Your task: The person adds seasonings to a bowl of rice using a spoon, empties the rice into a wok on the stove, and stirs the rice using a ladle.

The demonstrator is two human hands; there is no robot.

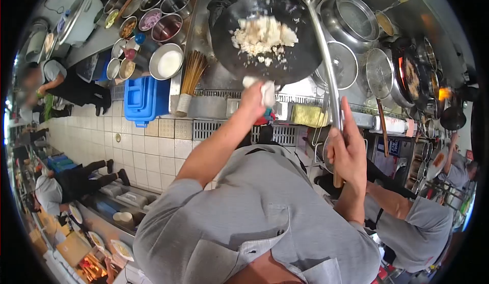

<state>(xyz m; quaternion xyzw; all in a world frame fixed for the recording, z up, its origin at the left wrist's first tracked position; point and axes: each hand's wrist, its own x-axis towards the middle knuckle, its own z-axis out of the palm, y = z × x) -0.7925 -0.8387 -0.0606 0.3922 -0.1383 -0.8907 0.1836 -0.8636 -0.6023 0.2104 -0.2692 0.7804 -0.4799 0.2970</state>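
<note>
Grey cloth of the person's shirt (pixel 254 197) is nearest, on the near side of the wok (pixel 232 54). Pale, crumbly food (pixel 265 35), partly blurred, is in the wok. At its near rim, the left hand (pixel 253 100) grips a white cloth (pixel 268 93). Right of it, the right hand (pixel 349 154) holds a long metal ladle (pixel 329 75) by its handle, forefinger extended. Rightward of the wok sits a round strainer (pixel 345 70); leftward, a bamboo brush (pixel 192 77), then a bowl of white stuff (pixel 168 63).
</note>
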